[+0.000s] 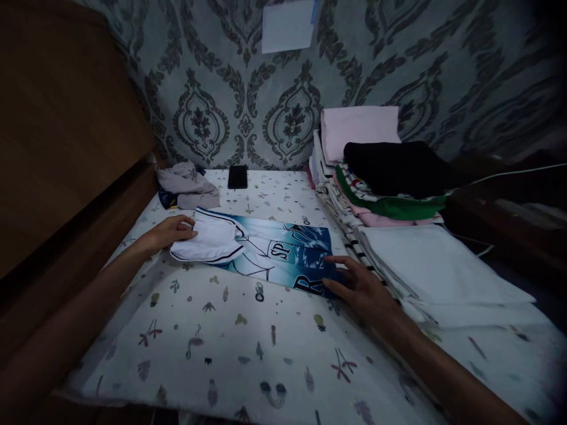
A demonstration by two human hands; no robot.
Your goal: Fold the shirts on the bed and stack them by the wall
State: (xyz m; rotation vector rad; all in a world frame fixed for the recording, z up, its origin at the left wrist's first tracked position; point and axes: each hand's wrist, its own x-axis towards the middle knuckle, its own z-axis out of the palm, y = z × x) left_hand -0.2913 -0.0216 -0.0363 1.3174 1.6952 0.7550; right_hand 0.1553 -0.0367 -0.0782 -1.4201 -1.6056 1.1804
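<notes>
A white and blue garment with dark lettering lies folded into a long strip on a patterned white cloth. At its white left end, my left hand has its fingertips on the fabric, the fingers bent but apart from the thumb. My right hand touches the blue right end, thumb and fingers spread over the edge. Neither hand lifts the garment; it lies flat.
Folded clothes are stacked at the back right, with white folded fabric in front. A crumpled grey garment and a small black object lie at the back left. Brown wooden furniture borders the left side.
</notes>
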